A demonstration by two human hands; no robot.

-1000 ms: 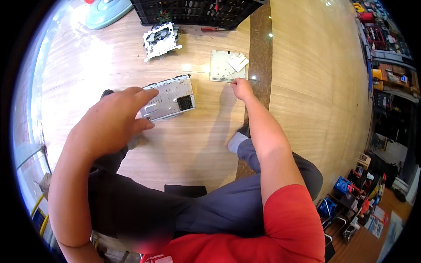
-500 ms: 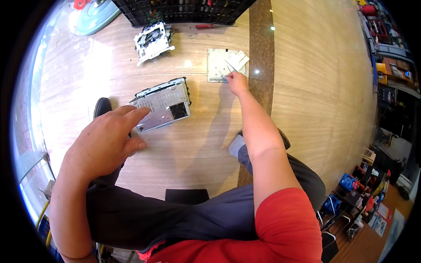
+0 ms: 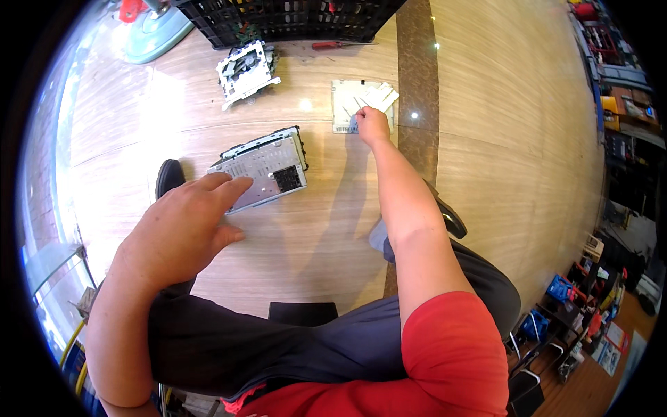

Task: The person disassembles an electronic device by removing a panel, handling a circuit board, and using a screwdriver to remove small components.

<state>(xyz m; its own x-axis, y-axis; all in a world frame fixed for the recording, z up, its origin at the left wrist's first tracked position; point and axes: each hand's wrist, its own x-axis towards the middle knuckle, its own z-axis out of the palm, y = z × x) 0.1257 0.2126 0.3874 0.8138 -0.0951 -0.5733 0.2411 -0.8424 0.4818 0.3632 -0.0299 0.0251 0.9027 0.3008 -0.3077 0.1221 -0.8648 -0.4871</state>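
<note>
The silver metal electronic unit (image 3: 263, 180), a box with a black panel, is on the floor, its far side showing. My left hand (image 3: 187, 233) is at its left end, fingers spread, fingertips over or on the top. My right hand (image 3: 374, 126) is pinched over a pale flat plate (image 3: 338, 110) with cream-coloured pieces (image 3: 383, 95) on it; what the fingertips hold is too small to make out. A white metal mechanism frame (image 3: 243, 82) with dark parts lies farther up, left of the plate.
A black plastic crate (image 3: 285, 21) stands at the top, a red-handled screwdriver (image 3: 325, 45) just before it. A pale blue round base (image 3: 154, 42) is at upper left. My feet and bent legs flank the work. Shelves with tools (image 3: 561, 292) line the right, glass (image 3: 52, 267) the left.
The metal unit has shifted slightly toward me and shows more of its far side. My right hand has moved forward from the plate's near edge farther onto it.
</note>
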